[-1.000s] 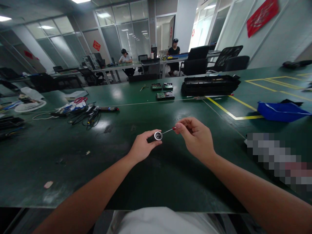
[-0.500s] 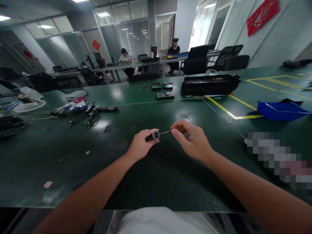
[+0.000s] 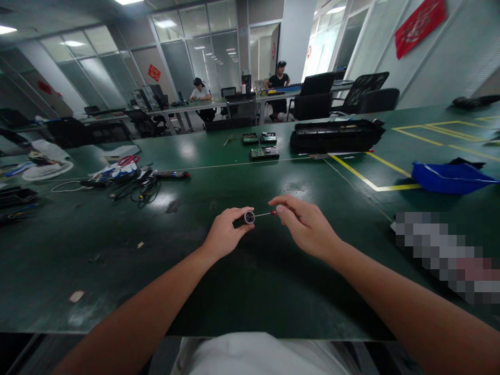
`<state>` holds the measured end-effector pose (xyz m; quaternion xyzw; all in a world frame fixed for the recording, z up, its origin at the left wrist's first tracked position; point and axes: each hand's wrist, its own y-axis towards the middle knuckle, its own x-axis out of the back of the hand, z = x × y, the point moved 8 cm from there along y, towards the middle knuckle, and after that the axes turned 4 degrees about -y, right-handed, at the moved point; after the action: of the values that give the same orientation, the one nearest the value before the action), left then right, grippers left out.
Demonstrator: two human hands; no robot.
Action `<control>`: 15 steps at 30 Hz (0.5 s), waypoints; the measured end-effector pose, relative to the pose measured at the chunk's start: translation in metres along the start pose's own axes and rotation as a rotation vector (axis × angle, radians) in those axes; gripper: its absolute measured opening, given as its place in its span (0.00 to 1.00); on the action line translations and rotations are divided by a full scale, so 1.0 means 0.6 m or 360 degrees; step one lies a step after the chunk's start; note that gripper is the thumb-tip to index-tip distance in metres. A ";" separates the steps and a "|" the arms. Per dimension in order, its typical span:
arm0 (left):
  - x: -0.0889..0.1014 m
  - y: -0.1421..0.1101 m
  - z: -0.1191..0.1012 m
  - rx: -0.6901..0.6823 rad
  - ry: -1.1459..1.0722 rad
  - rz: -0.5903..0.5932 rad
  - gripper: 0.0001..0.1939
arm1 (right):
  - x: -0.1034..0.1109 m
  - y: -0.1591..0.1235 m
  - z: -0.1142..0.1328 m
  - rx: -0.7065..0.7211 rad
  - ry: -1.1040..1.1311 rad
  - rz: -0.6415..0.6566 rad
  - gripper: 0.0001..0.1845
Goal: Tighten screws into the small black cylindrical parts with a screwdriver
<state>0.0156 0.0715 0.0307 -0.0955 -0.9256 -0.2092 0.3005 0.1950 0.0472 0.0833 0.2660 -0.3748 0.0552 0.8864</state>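
Observation:
Between the thumb and fingers of my left hand is a small dark cylindrical part with a pale round rim, its open end turned to the right. My right hand is closed around the red handle of a screwdriver, most of the handle hidden by the fingers. Its thin metal shaft points left, and the tip meets the inside of the cylinder's rim. Both hands are held over the front middle of the green table.
Circuit-board drives and a long black housing lie farther back. Tangled cables and a screwdriver-like tool are at left. A blue bin stands at right, near a blurred-out object. Two people sit at a far desk.
My right hand's fingers have shifted on the screwdriver handle, the index finger now lifted and stretched out. The left hand and the cylinder have barely moved.

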 end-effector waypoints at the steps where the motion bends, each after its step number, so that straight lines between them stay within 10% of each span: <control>1: 0.000 0.000 0.000 -0.0002 0.0001 0.0002 0.21 | 0.000 0.001 -0.003 -0.0022 -0.0007 -0.0010 0.16; 15: -0.005 0.000 0.000 -0.0006 0.0017 0.0033 0.22 | 0.000 -0.002 0.000 -0.0067 0.0033 0.0006 0.17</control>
<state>0.0177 0.0712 0.0287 -0.1044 -0.9226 -0.2084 0.3075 0.1955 0.0461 0.0828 0.2461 -0.3670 0.0518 0.8956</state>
